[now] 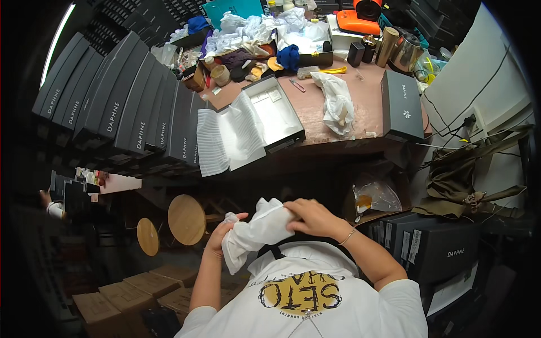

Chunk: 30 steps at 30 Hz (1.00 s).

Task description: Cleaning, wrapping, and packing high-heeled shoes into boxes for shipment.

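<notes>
Two bare hands, both clamped on one item. Clock directions run from that item.

Item held: white wrapped bundle (262, 226), contents hidden, raised before the torso, below the near edge of the pink-topped desk (367, 93). Left hand (218, 236): closed around the bundle's left end, partly covered by the wrapping. Right hand (315, 218): closed over its right end, fingers bent on top; thin bracelet (347, 236) at the wrist.

At 12 o'clock: open shoebox (282, 115), dark outside, white inside, tilted in plan on the desk's near edge; one ribbed white tissue sheet (213, 143) draped over its left side. Farther on the same line, heaped white tissue (245, 25).

Between 12 and 1: thread snips (297, 85), lying flat. At 1: second white wrapped bundle (332, 96), lying on the desk to the right of the open shoebox, apart from it; beyond it, a yellow-handled brush (332, 70).

Toward 2: closed dark grey shoebox (401, 107) on the desk.

At 3: stacked dark boxes (439, 248).

At 8: brown cartons (127, 298).

At 9: two round wooden stools (187, 219).

Between 10 and 11: row of dark grey shoeboxes (107, 101), many, packed side by side.
</notes>
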Tool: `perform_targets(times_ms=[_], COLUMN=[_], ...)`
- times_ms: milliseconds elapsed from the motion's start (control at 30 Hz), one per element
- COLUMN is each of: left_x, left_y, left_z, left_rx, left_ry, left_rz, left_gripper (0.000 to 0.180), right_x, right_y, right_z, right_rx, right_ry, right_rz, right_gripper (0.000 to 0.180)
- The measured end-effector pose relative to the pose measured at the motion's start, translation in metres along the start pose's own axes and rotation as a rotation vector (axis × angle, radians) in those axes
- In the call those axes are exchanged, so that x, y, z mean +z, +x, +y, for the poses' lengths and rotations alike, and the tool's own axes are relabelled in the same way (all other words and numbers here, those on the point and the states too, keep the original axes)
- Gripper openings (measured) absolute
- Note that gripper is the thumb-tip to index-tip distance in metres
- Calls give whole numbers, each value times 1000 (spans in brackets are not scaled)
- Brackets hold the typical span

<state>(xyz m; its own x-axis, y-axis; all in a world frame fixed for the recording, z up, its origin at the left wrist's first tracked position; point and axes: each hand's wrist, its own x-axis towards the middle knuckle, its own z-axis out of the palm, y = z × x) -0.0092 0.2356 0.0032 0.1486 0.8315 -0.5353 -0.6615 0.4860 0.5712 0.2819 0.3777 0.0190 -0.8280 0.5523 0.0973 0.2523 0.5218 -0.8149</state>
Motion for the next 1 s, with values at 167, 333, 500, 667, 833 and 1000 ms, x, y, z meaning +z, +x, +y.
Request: perform_targets(times_ms=[167, 333, 500, 667, 833, 1000], left_x=[39, 20, 37, 84, 106, 47], left_y=[24, 65, 105, 143, 151, 223], left_z=[-8, -7, 62, 171, 272, 267], left_rx=[-44, 237, 395, 793, 1368, 1268], left_ry=[47, 207, 366, -66, 277, 1302], left_rz=[33, 242, 370, 463, 594, 397], left_gripper=[49, 45, 42, 38, 37, 22], right_x=[6, -2, -46, -84, -116, -137], right_y=[-22, -22, 26, 115, 184, 218], right_z=[-8, 9, 31, 89, 145, 158], right_rx=[177, 274, 266, 357, 614, 768], right_ry=[31, 48, 55, -39, 500, 793], right_rz=[-65, 102, 240, 446, 511, 492], right_gripper=[57, 52, 46, 51, 41, 41])
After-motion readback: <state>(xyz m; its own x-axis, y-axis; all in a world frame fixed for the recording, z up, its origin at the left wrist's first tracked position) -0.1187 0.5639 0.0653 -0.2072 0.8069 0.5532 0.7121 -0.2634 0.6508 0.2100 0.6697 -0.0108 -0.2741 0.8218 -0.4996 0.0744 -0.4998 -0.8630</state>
